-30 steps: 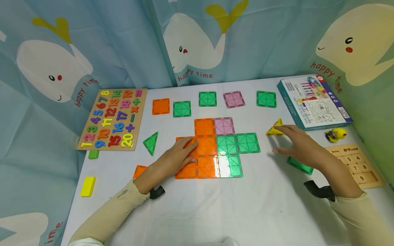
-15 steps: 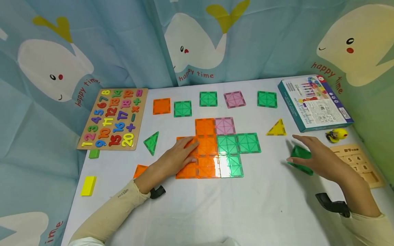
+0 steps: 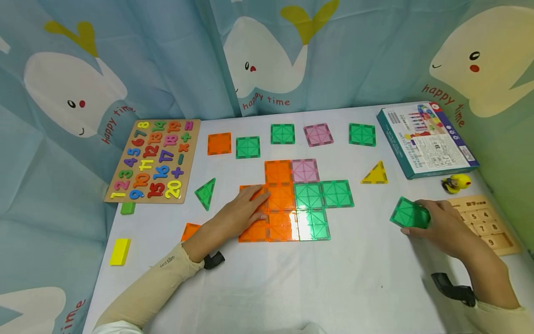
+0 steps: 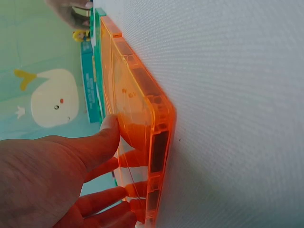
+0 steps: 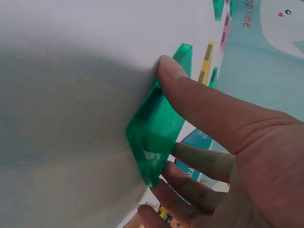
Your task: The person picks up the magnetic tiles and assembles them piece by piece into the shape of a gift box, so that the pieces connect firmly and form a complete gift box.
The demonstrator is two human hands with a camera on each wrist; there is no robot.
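Note:
My left hand point(image 3: 239, 213) rests on the left side of a flat patch of orange magnetic tiles point(image 3: 282, 226), its thumb and fingers spread on their faces. Joined to that patch are green magnetic tiles point(image 3: 337, 194) and a pink one point(image 3: 304, 170). On the right, my right hand point(image 3: 443, 227) holds a green magnetic tile point(image 3: 408, 214) by its edges. The right wrist view has the thumb on one edge of this green tile point(image 5: 161, 118) and the fingers along the opposite side. Whether it is fully off the cloth is hard to tell.
Loose square tiles, such as an orange one point(image 3: 219, 144), line the back. A yellow triangle point(image 3: 375, 173) and a green triangle point(image 3: 205, 194) flank the patch. A number board point(image 3: 187, 162) stands left; a box point(image 3: 429, 144), toy duck point(image 3: 456, 183) and wooden puzzle point(image 3: 479, 208) are right.
My right hand has moved from beside the yellow triangle right and toward me, and has taken hold of the green tile, which has turned. The left hand stays in place.

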